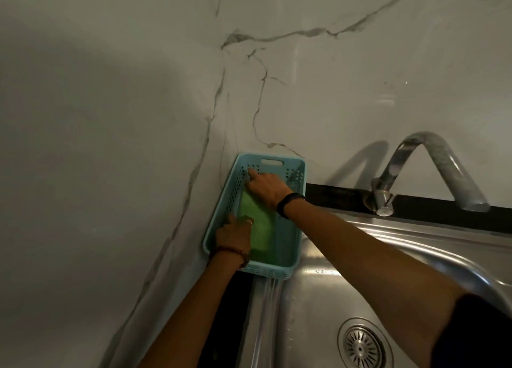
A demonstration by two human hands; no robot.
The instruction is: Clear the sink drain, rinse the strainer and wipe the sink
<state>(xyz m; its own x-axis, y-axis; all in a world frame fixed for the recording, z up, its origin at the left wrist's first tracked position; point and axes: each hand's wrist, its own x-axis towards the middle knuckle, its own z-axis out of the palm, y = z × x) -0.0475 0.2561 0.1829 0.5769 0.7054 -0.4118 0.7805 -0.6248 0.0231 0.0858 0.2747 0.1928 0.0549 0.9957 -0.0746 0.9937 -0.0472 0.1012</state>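
A light blue perforated basket (288, 229) stands in the corner on the sink's left rim, against the marble wall. A green cloth (260, 229) lies inside it. My left hand (234, 236) is at the basket's near left side, its fingers curled on the cloth's near corner. My right hand (264, 186) reaches into the far end, index finger against the basket's far wall and the other fingers on the cloth's far edge. The steel sink (313, 306) has its round strainer (360, 345) seated in the drain at the lower right.
A chrome faucet (432, 168) arches over the sink's back rim on the right. Water (266, 298) runs from the basket's near edge down into the basin. Marble walls close in on the left and at the back. A dark counter strip (346, 198) runs behind the sink.
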